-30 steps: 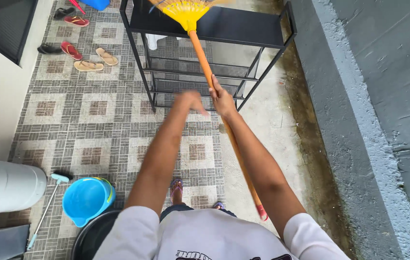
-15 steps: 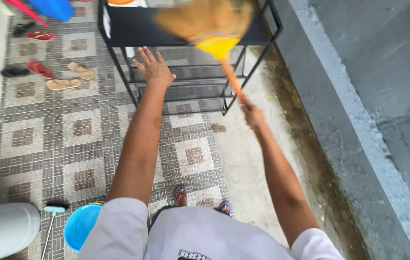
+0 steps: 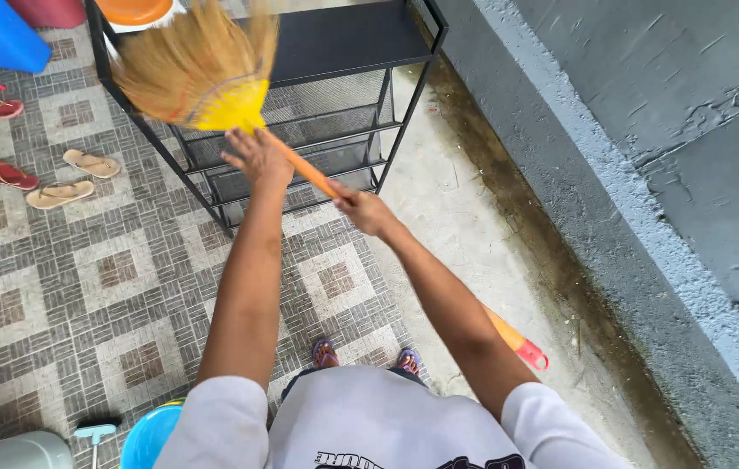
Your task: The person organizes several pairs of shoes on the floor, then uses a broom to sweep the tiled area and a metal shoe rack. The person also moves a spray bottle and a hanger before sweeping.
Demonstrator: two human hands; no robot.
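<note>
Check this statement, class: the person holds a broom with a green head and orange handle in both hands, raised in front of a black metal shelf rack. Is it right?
One detail is wrong: the head view shows the broom has a yellow head, not green. The rest stands: the handle is orange, the left hand and right hand both hold it, and it is raised in front of the black metal shelf rack.

No packages, labels, signs or screens appear on the tiled floor (image 3: 65,287) or black shelf rack (image 3: 343,43).

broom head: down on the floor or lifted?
Lifted. The broom has its bristles raised in front of the black rack's top shelf, its orange handle gripped by the right hand, left hand near the head.
</note>
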